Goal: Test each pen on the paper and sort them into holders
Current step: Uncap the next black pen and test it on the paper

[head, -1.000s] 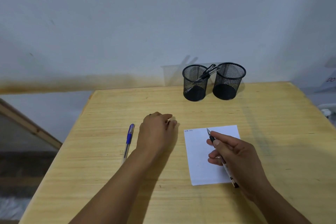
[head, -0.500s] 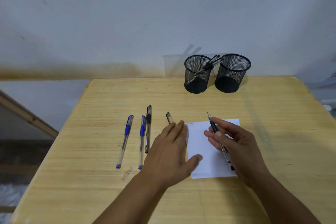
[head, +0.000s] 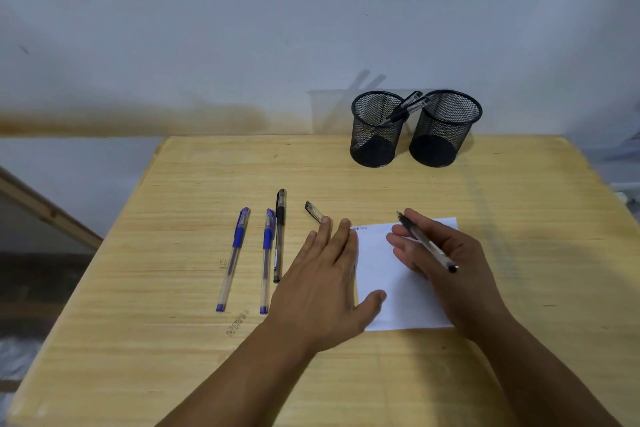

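Observation:
A white sheet of paper lies on the wooden table, with small scribbles at its top left corner. My right hand holds an uncapped black pen over the paper, tip pointing away from me. My left hand lies flat with spread fingers on the paper's left edge. A loose pen cap lies just beyond its fingertips. Two blue pens and a black pen lie side by side to the left. Two black mesh holders stand at the back; pens lean in the left one.
A pale wall rises right behind the table. Left of the table a wooden beam slants down toward the floor. Faint stamped marks show on the tabletop near the blue pens.
My left hand has moved from the pens on the left to the paper's left edge and flattened there, uncovering the pens and the cap. My right hand keeps the pen.

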Demonstrator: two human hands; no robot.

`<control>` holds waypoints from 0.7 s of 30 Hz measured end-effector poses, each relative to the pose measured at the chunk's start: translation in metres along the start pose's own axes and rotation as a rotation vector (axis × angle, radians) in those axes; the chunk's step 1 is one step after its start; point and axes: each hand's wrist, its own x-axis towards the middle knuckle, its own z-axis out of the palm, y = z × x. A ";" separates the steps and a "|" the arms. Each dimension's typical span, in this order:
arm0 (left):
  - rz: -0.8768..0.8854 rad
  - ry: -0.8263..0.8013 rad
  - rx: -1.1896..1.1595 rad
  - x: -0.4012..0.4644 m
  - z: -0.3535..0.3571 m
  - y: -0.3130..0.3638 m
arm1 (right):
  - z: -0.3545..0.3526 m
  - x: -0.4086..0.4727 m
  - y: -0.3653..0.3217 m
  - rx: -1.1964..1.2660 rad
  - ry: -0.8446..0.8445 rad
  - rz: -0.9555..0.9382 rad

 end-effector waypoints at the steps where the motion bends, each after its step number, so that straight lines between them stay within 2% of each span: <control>1: 0.000 -0.002 0.000 0.000 0.000 0.000 | 0.001 0.001 -0.001 -0.026 0.029 -0.014; 3: -0.001 -0.006 -0.003 0.000 0.000 0.000 | 0.005 0.004 -0.004 0.011 0.098 -0.029; 5: -0.002 -0.007 -0.007 0.000 0.000 0.000 | 0.011 0.009 -0.007 -0.077 0.143 -0.106; 9: -0.001 -0.002 -0.016 0.001 0.000 0.000 | 0.022 0.023 -0.007 -0.271 0.129 -0.163; 21: -0.021 0.005 -0.037 0.002 -0.002 0.000 | 0.027 0.046 0.005 -0.362 0.155 -0.168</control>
